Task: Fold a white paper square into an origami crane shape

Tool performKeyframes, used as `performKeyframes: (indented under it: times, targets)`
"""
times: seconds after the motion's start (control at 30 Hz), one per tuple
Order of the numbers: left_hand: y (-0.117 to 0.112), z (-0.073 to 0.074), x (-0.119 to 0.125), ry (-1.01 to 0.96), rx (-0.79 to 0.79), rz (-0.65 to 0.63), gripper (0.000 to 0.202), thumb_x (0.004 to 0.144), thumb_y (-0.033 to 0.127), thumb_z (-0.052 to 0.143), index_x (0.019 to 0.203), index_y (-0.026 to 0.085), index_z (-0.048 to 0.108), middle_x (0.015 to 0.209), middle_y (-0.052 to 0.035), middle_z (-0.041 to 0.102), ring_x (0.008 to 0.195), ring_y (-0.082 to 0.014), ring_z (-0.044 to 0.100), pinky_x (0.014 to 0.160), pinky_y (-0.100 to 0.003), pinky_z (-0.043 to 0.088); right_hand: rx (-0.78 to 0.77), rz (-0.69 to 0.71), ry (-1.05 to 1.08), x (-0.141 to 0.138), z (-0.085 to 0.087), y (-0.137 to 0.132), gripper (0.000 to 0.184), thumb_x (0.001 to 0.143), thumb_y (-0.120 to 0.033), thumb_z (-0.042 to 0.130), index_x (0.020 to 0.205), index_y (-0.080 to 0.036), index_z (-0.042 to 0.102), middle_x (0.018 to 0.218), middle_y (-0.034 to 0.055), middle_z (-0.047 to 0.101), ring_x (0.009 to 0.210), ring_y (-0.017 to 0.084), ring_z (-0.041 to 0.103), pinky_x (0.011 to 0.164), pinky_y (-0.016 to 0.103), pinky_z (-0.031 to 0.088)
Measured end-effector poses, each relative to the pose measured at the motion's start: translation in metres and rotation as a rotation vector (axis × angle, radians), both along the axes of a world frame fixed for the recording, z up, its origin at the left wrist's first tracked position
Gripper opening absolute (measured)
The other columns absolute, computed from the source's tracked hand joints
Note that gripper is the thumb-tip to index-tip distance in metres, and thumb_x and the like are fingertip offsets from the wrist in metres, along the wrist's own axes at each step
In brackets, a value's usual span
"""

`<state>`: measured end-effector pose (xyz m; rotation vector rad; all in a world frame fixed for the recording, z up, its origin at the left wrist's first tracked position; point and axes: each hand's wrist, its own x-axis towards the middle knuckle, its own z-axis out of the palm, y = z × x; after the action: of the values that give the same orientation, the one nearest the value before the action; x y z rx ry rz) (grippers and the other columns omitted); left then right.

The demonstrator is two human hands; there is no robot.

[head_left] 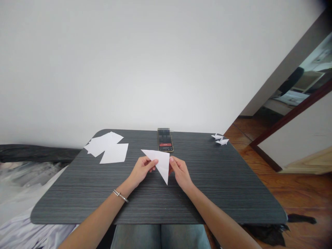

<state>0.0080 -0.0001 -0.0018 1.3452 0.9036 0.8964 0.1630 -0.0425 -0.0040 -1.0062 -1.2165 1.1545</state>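
A white sheet of paper folded into a triangle [163, 163] is held up over the middle of the table, one point hanging down and one pointing left. My left hand [142, 168] pinches it along its lower left edge, thumb on the front face and fingers behind. At the right edge, near the upper corner, my right hand [179, 170] pinches the same paper between thumb and fingers. Parts of the fingers of both hands are hidden behind the paper or the thumbs. A silver bracelet [120, 195] circles my left wrist.
Several loose white sheets [114, 153] overlap at the back left of the dark table [155, 207]. A phone [165, 140] with a lit screen lies behind the folded paper. Small folded paper figures [222, 141] stand at the back right. A white wall [155, 69] rises behind the table.
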Motion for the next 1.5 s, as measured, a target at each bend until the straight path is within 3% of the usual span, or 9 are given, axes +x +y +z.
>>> performKeyframes:
  times: [0.33,0.53,0.77,0.9,1.0,1.1,1.2,1.37,1.5]
  targets:
    - [-0.001,0.001,0.0,-0.005,-0.004,-0.026,0.031,0.07,0.037,0.061,0.055,0.011,0.054,0.045,0.0025,0.049,0.043,-0.006,0.04,0.045,-0.018,0.03,0.005,0.002,-0.022,0.001,0.001,0.001,0.039,0.081,-0.049,0.044,0.059,-0.018,0.048,0.051,-0.0024,0.049,0.043,0.011,0.046,0.04,0.022,0.04]
    - [-0.002,0.002,0.001,-0.042,-0.029,-0.082,0.026,0.071,0.034,0.06,0.063,0.01,0.056,0.046,0.002,0.05,0.042,-0.0061,0.042,0.044,-0.018,0.034,-0.017,0.037,-0.027,0.001,0.003,0.001,0.024,0.074,-0.039,0.056,0.065,-0.017,0.052,0.052,-0.0033,0.052,0.046,0.01,0.049,0.041,0.02,0.04]
    - [-0.003,0.008,0.004,-0.206,-0.009,0.073,0.038,0.062,0.032,0.069,0.091,0.016,0.051,0.078,0.0,0.059,0.055,-0.0086,0.054,0.053,-0.02,0.043,-0.031,0.007,-0.135,-0.003,-0.002,-0.001,0.018,0.073,-0.034,0.058,0.068,-0.017,0.053,0.056,-0.0007,0.056,0.05,0.012,0.055,0.041,0.019,0.041]
    - [-0.007,0.009,0.004,-0.24,0.039,-0.096,0.052,0.06,0.049,0.066,0.095,0.012,0.057,0.088,-0.0075,0.063,0.073,-0.0163,0.057,0.067,-0.025,0.044,-0.001,-0.038,-0.162,-0.002,-0.004,0.0,0.017,0.075,-0.033,0.056,0.071,-0.016,0.055,0.059,-0.0001,0.056,0.055,0.014,0.058,0.04,0.019,0.041]
    - [-0.008,0.006,0.004,-0.208,0.049,-0.147,0.05,0.058,0.042,0.07,0.096,0.012,0.06,0.087,-0.0066,0.065,0.078,-0.0188,0.058,0.074,-0.028,0.044,0.014,-0.042,-0.14,-0.001,-0.002,0.0,0.016,0.076,-0.032,0.056,0.074,-0.016,0.056,0.062,0.0003,0.055,0.059,0.015,0.059,0.039,0.019,0.042]
    - [-0.005,0.001,0.002,-0.13,0.014,0.007,0.033,0.069,0.038,0.063,0.085,0.01,0.064,0.074,-0.004,0.066,0.07,-0.0167,0.058,0.069,-0.027,0.044,0.018,-0.043,-0.113,0.001,0.0,0.0,0.017,0.076,-0.033,0.054,0.075,-0.016,0.057,0.062,0.0009,0.056,0.058,0.014,0.058,0.039,0.019,0.041]
    - [0.0,-0.001,-0.002,-0.151,-0.035,0.222,0.036,0.07,0.043,0.059,0.077,0.009,0.065,0.063,-0.0027,0.065,0.057,-0.0144,0.055,0.056,-0.025,0.044,0.006,-0.115,-0.093,0.003,0.0,0.002,0.019,0.077,-0.034,0.052,0.074,-0.015,0.056,0.06,0.0011,0.057,0.054,0.013,0.056,0.038,0.019,0.039]
    - [0.002,0.001,-0.005,-0.206,-0.079,0.251,0.033,0.069,0.042,0.061,0.077,0.011,0.065,0.063,-0.0024,0.065,0.053,-0.0134,0.056,0.05,-0.023,0.044,-0.032,-0.161,-0.08,0.007,-0.001,0.006,0.018,0.078,-0.032,0.051,0.073,-0.014,0.055,0.057,0.0007,0.056,0.05,0.012,0.055,0.037,0.019,0.037]
    - [0.003,0.0,-0.007,-0.182,-0.087,0.308,0.032,0.068,0.043,0.061,0.073,0.011,0.063,0.058,-0.0018,0.063,0.049,-0.0128,0.054,0.046,-0.023,0.044,0.053,-0.222,-0.008,0.008,0.0,0.005,0.023,0.078,-0.022,0.045,0.101,-0.018,0.048,0.075,0.0017,0.06,0.056,0.012,0.059,0.038,0.017,0.038]
